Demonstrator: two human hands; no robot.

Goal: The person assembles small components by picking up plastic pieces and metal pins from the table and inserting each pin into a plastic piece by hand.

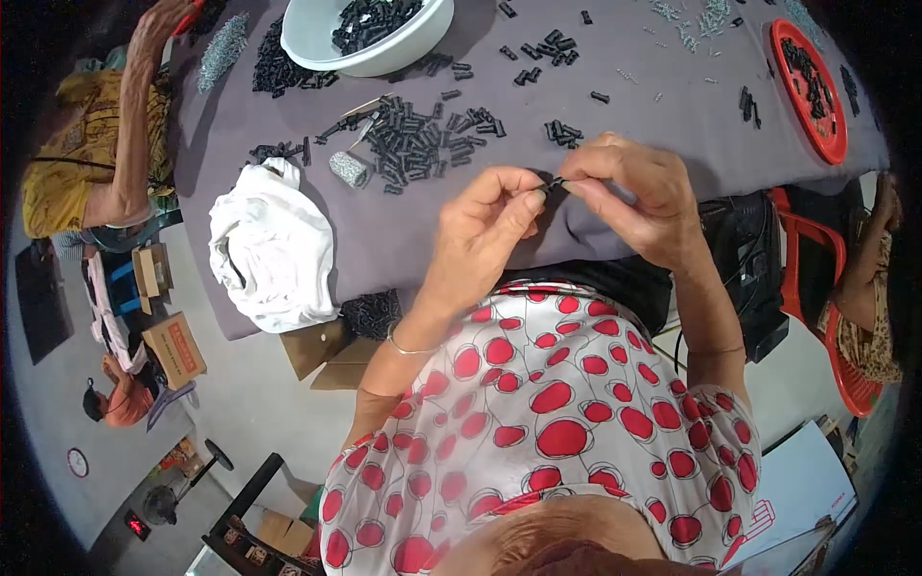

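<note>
My left hand: my left hand point(485, 216) is raised over the near edge of the table, palm turned toward me, wrist bent, with a thin silver bangle point(408, 349) on the forearm below it. Thumb and forefinger are pressed together on one end of a small black plastic piece point(554, 183).
My right hand: my right hand point(629, 192) comes in from the right, knuckles up, fingers curled, thumb and forefinger pinched on the other end of the same piece. The two sets of fingertips almost meet.
Where the piece is: it hangs between my fingertips, above the grey cloth-covered table point(403, 230), close to its near edge, not resting on anything.
Just beyond my hands: a small cluster of black plastic pieces point(563, 132) lies just past my right knuckles; a loose heap of the same black pieces point(423, 139) is spread to the left of it, with a small roll of silver springs point(348, 169) at its near side.
Left of my hands: a crumpled white cloth point(274, 250) sits near the table edge, well apart from my left hand.
Far side: a white round plastic bowl point(384, 53) holding black pieces stands beyond the heap; a red round plastic tray point(812, 106) with more black pieces is at the far right.
Other people: another person's arm point(134, 115) reaches to the table's far left corner.
In the way: nothing lies between my hands and the heap.
</note>
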